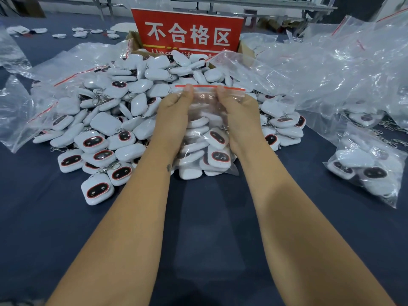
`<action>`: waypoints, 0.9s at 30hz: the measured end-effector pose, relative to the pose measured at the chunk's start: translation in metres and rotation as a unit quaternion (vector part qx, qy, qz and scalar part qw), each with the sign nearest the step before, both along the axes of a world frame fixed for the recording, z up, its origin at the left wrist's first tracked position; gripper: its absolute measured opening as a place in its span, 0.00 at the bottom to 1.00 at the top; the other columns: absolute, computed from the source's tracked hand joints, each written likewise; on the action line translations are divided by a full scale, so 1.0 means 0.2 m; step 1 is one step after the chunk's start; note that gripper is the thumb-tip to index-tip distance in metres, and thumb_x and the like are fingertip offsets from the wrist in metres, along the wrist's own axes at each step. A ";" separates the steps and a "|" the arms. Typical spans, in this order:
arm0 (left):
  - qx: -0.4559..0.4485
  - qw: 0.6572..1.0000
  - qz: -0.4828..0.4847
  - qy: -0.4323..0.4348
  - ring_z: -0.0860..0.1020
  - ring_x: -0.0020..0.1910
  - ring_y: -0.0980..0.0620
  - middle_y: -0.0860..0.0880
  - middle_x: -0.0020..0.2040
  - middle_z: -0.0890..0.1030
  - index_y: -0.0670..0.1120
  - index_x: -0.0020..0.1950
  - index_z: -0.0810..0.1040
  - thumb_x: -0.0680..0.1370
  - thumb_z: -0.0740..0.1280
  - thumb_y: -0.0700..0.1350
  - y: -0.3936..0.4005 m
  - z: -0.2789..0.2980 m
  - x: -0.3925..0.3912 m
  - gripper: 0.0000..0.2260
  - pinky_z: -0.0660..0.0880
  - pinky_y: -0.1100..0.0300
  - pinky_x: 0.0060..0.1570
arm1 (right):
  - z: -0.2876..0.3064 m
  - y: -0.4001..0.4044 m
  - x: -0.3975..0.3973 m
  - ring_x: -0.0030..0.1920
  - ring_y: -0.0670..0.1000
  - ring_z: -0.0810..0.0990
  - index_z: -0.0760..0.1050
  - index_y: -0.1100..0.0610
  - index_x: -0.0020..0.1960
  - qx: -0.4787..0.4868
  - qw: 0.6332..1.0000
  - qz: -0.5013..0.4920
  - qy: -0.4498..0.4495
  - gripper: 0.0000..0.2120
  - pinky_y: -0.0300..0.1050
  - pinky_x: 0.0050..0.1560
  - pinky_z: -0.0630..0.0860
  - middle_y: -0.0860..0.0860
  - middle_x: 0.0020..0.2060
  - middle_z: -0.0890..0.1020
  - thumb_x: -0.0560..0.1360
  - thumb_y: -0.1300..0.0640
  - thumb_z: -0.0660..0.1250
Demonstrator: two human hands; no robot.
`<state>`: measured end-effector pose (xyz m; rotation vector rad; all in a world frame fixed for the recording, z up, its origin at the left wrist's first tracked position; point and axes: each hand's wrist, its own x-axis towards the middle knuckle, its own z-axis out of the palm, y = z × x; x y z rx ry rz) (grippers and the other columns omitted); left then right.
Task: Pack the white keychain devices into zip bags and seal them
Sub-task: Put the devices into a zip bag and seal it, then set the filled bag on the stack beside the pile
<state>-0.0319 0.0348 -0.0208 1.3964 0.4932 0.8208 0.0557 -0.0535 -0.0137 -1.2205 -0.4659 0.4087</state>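
We are observing both forearms reaching straight forward over the dark blue cloth-covered counter [209, 206], roughly parallel, wrists level. The left hand [174, 109] and the right hand [236, 109] are each pinching the top of one clear plastic zip bag with a red seal strip [209, 100], thumbs on the near face just below the strip and fingers curled behind it. The grip of each hand is pressed closed on the bag's upper edge, the two hands standing a short way apart along the strip. We cannot tell whether the seal is fully closed.

The bag is hanging upright between the hands, its bottom resting on the counter, and is holding several white square keychain devices with red-rimmed dark ovals [217, 156]. It is standing at the near edge of a large loose heap of the same white devices [106, 120].

A red sign with white Chinese characters [187, 32] is standing behind the heap. A filled clear bag [366, 171] is lying to the right, and crumpled empty clear bags [331, 69] are piled beyond it.
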 end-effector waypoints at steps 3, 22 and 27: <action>0.010 0.997 -0.056 0.053 0.84 0.48 0.58 0.55 0.48 0.86 0.49 0.57 0.82 0.77 0.69 0.55 -0.01 0.02 -0.02 0.13 0.78 0.67 0.48 | 0.04 -0.01 0.00 0.37 0.52 0.82 0.80 0.58 0.39 0.042 0.998 -0.030 0.027 0.11 0.54 0.48 0.82 0.53 0.34 0.83 0.80 0.59 0.67; 0.007 0.941 0.287 0.179 0.78 0.26 0.57 0.52 0.34 0.81 0.49 0.38 0.80 0.73 0.68 0.54 0.77 0.26 -0.91 0.10 0.73 0.68 0.26 | 0.00 0.59 -0.82 0.63 0.58 0.71 0.70 0.62 0.64 -0.312 0.744 0.154 -0.571 0.16 0.49 0.64 0.64 0.57 0.62 0.74 0.80 0.55 0.58; -0.060 0.922 0.276 0.264 0.84 0.38 0.47 0.47 0.39 0.86 0.48 0.41 0.83 0.68 0.66 0.63 0.85 0.18 -1.07 0.19 0.82 0.51 0.45 | -0.08 0.66 -0.92 0.79 0.58 0.50 0.48 0.59 0.80 -0.349 0.639 0.203 -0.655 0.43 0.60 0.77 0.46 0.58 0.80 0.51 0.77 0.36 0.60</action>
